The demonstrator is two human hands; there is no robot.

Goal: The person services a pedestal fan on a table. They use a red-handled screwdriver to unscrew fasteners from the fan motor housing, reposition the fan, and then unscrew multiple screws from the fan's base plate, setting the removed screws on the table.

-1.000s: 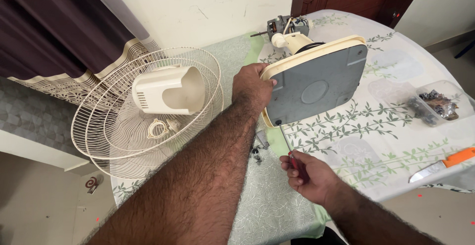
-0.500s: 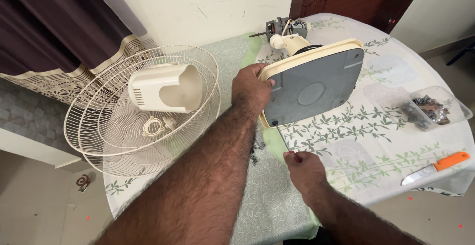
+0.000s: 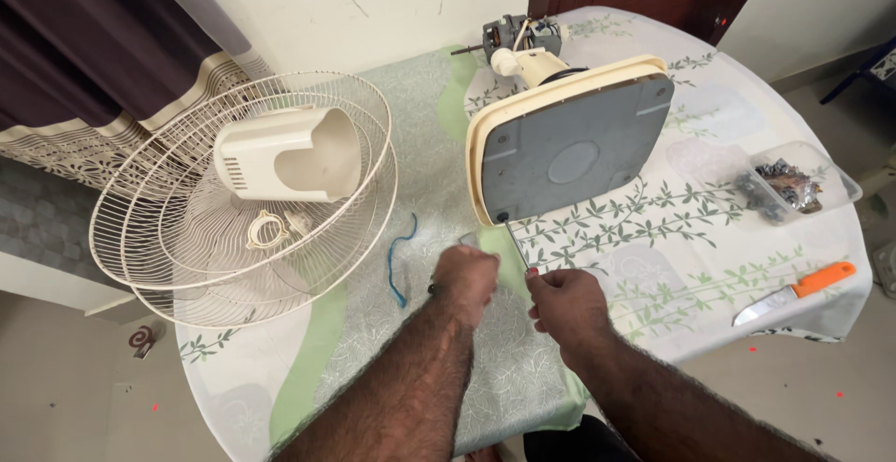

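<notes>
Left hand (image 3: 464, 278): has let go of the tilted cream-and-grey square fan base (image 3: 571, 140), now fisted near it, fingers pressed together.
Right hand (image 3: 563, 301): fingers pinching a thin metal rod (image 3: 516, 245), possibly a screwdriver, at the base's near-left corner.
Base: unsupported on the floral-clothed worktop (image 3: 709, 238).

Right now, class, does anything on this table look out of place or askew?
Yes. The fan base lies tipped on its side, grey underside showing, with the bare motor exposed behind it. A knife sits near the table's edge. The cream motor cover rests loose inside the stacked grilles.
</notes>
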